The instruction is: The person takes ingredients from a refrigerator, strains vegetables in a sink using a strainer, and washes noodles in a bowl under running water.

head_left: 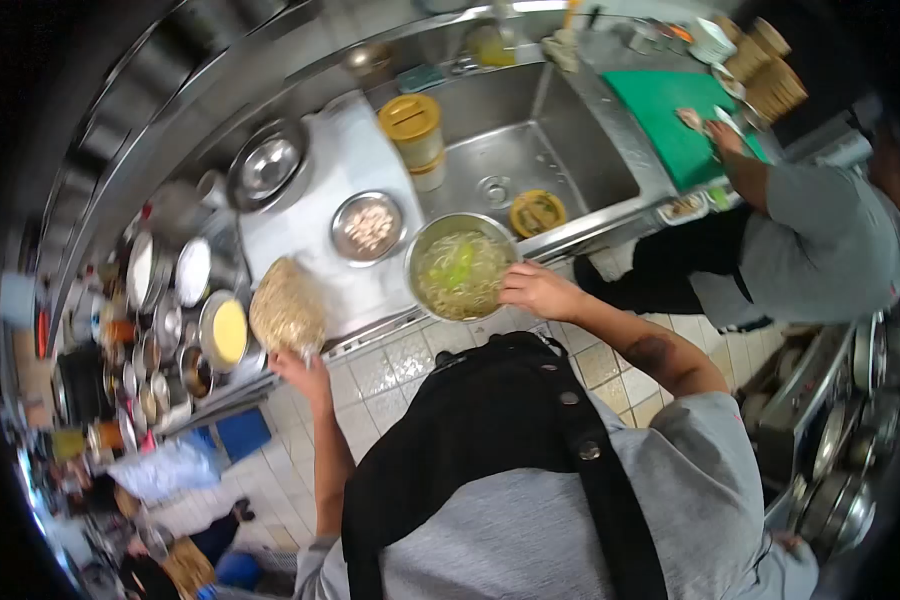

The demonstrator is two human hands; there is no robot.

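Watching remotely, I see the left hand point(302, 372) closed on the near end of a bulging clear plastic bag of beige bits point(285, 305), its long axis pointing away from that hand, over the white-topped counter's edge point(322, 348). The right hand point(540, 291) grips the right rim of a round silver metal bowl of pale and green strands point(432, 229), well right of the bag; whether it rests on anything, I can't tell.

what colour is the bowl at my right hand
Silver: the metal bowl shows best in the head view.
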